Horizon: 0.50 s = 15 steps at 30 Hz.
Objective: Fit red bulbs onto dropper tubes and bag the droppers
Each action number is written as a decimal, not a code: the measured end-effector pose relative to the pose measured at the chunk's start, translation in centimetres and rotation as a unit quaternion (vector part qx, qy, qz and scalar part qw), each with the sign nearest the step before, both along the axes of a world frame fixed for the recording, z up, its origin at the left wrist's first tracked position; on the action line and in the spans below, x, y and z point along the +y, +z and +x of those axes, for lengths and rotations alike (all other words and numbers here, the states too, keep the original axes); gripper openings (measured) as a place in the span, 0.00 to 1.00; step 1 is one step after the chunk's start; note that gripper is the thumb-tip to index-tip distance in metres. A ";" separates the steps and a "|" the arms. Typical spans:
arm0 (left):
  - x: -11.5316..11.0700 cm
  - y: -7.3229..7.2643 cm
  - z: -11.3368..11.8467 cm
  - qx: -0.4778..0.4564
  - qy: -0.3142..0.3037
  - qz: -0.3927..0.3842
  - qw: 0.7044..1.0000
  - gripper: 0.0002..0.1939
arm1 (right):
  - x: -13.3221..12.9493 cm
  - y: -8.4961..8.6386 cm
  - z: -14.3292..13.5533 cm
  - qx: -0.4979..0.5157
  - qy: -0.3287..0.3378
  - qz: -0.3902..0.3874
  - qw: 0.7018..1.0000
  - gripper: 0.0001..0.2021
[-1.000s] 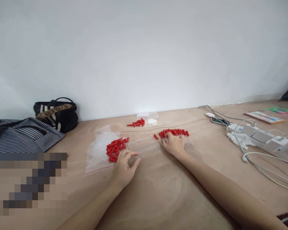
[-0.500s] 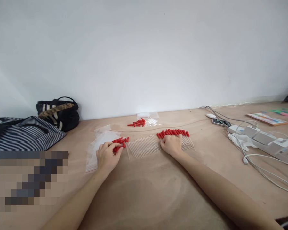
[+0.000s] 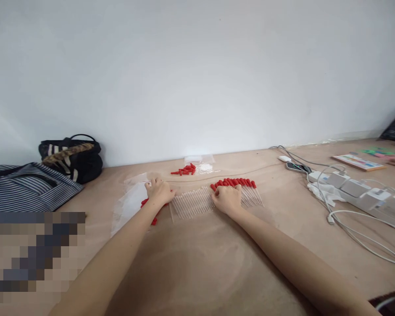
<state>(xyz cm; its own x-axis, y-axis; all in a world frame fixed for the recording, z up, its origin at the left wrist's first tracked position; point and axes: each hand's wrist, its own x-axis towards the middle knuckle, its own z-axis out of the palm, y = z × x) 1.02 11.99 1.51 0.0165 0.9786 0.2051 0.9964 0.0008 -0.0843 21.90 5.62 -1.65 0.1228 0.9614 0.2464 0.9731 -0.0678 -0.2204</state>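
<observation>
While the left grip point(image 3: 159, 192) arches over loose, red, round-ended caps point(image 3: 154, 221), the nearer hand to them, slim pale sticks point(image 3: 191, 202) lie rightward of it, long axes near-to-far, reaching the curled right grip point(image 3: 228, 199); whether either pinches anything, I cannot tell.

Over the worktop point(image 3: 184, 267), the left hand point(image 3: 159, 193) partly hides red caps point(image 3: 154, 221) beside plastic bags point(image 3: 127, 207); bare sticks point(image 3: 191, 203) lie between it and the right hand point(image 3: 228, 200), curled over red-tipped sticks point(image 3: 252, 196).
</observation>
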 end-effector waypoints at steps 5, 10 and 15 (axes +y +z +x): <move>0.5 -0.3 0.2 0.008 0.017 -0.013 1.000 0.18 | 0.9 0.7 -1.0 -0.003 -0.013 -0.073 0.997 0.13; 0.2 -0.2 0.7 0.009 -0.001 0.008 1.000 0.16 | 1.5 1.0 -1.6 0.007 -0.014 -0.096 0.995 0.11; -2.0 1.2 1.5 -0.011 -0.071 0.058 0.996 0.14 | 1.2 1.7 -1.3 0.018 -0.009 -0.097 0.995 0.11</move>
